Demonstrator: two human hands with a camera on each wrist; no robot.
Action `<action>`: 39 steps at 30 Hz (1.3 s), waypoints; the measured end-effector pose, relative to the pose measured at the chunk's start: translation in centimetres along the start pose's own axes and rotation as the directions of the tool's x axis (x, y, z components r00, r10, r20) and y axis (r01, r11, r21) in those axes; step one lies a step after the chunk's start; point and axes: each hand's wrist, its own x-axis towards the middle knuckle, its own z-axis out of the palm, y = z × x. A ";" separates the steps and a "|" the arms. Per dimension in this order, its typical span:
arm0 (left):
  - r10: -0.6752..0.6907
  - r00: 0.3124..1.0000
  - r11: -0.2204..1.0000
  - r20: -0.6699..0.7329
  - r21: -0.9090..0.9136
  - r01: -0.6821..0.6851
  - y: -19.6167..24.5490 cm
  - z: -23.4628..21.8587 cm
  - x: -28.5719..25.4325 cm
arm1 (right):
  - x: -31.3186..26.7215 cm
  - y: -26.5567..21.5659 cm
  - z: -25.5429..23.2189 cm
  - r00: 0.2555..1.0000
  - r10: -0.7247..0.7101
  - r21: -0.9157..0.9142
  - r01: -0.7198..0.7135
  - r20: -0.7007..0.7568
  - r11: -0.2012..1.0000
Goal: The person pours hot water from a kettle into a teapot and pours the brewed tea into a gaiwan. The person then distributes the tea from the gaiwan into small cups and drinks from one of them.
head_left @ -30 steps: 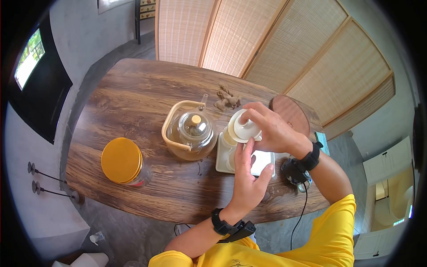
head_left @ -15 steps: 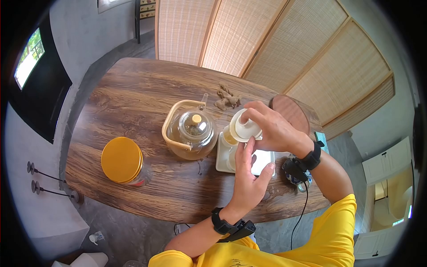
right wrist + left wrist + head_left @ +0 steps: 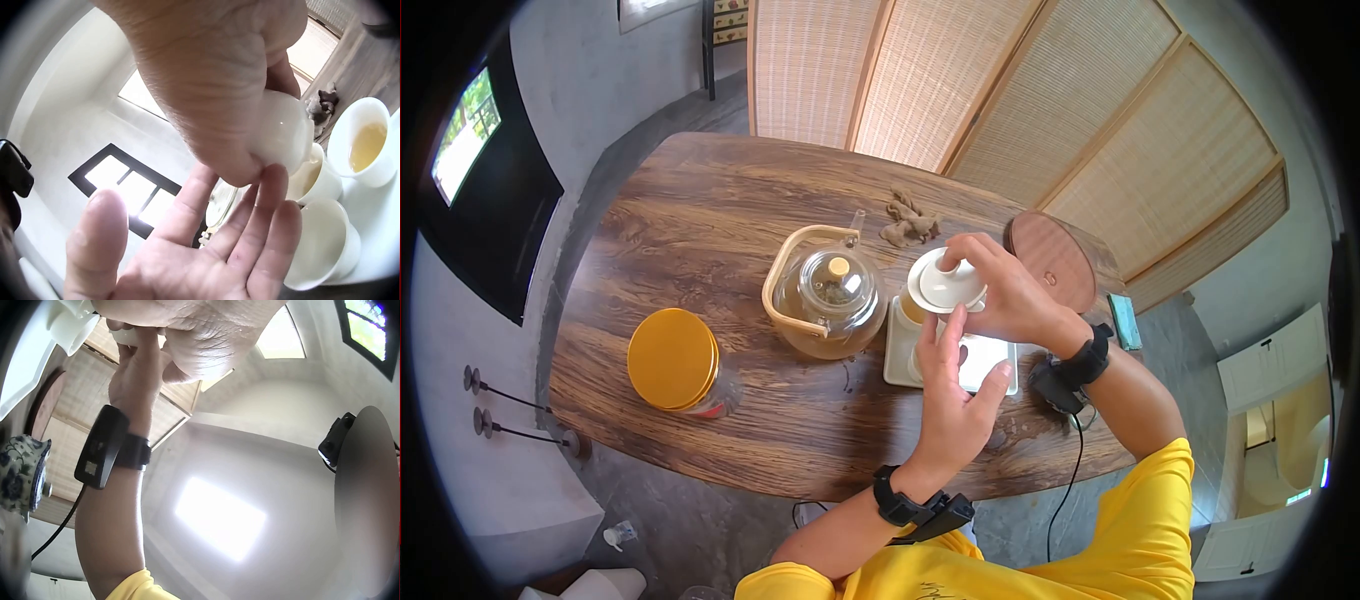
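My right hand (image 3: pixel 1025 305) grips a white lidded tea bowl, a gaiwan (image 3: pixel 282 134), by its rim with fingers on the lid (image 3: pixel 948 288). The gaiwan is tilted above a white tray (image 3: pixel 897 372). On that tray stand several white cups; one cup (image 3: pixel 382 169) has yellow tea in it, another cup (image 3: pixel 312 181) lies close under the gaiwan and also shows tea, and a nearer cup (image 3: pixel 328 247) shows no tea. My left hand (image 3: pixel 955 415) is palm up with extended fingers, their tips right at the gaiwan's underside, thumb apart.
Left of the tray stands a glass kettle (image 3: pixel 830 325) with a looped handle. Farther left is a jar with a yellow lid (image 3: pixel 672 358). A brown lumpy object (image 3: pixel 910 222), a round wooden board (image 3: pixel 1050 260) and a teal packet (image 3: pixel 1125 320) lie beyond. A blue-and-white pot (image 3: pixel 22 475) stands right.
The right hand and gaiwan have shifted slightly left, and the gaiwan's tilt has changed a little. The left hand has barely moved.
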 end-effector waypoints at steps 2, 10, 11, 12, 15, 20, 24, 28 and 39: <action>0.012 1.000 1.000 -0.008 0.025 -0.011 -0.1 -0.1 0.0 | -0.3 0.5 0.6 0.999 0.020 0.027 -0.019 -0.031 0.999; 0.114 0.993 0.981 0.026 0.155 -0.117 0.6 0.6 -1.0 | -1.9 0.5 -0.1 0.990 -0.049 0.097 0.062 -0.131 0.993; 0.113 0.993 0.981 0.030 0.154 -0.116 0.8 0.8 -1.4 | -2.2 0.2 -0.4 0.990 -0.046 0.095 0.059 -0.133 0.994; 0.103 0.994 0.987 0.024 0.123 -0.106 1.1 1.0 -1.8 | -2.5 0.0 -0.6 0.989 -0.078 0.068 0.087 -0.122 0.994; 0.085 0.995 0.988 0.052 0.128 -0.091 1.1 1.0 -3.1 | -3.4 -1.0 -1.3 0.992 -0.094 0.033 0.097 -0.086 0.995; 0.056 0.994 0.984 0.097 0.166 -0.071 0.9 1.1 -5.0 | -4.7 -2.2 -1.7 0.996 -0.086 0.021 0.087 -0.022 0.996; 0.038 0.994 0.993 0.099 0.104 -0.048 0.7 1.1 -6.1 | -5.4 -2.6 -1.4 0.996 -0.081 -0.026 0.082 0.036 0.996; 0.026 0.994 0.996 0.103 0.086 -0.035 0.2 0.8 -6.5 | -5.5 -3.0 -0.9 0.994 -0.078 -0.071 0.083 0.080 0.994; -0.019 0.992 0.999 0.123 -0.032 0.024 0.4 0.5 -6.4 | -4.7 -4.5 -1.8 0.975 -0.127 -0.236 0.169 0.182 0.957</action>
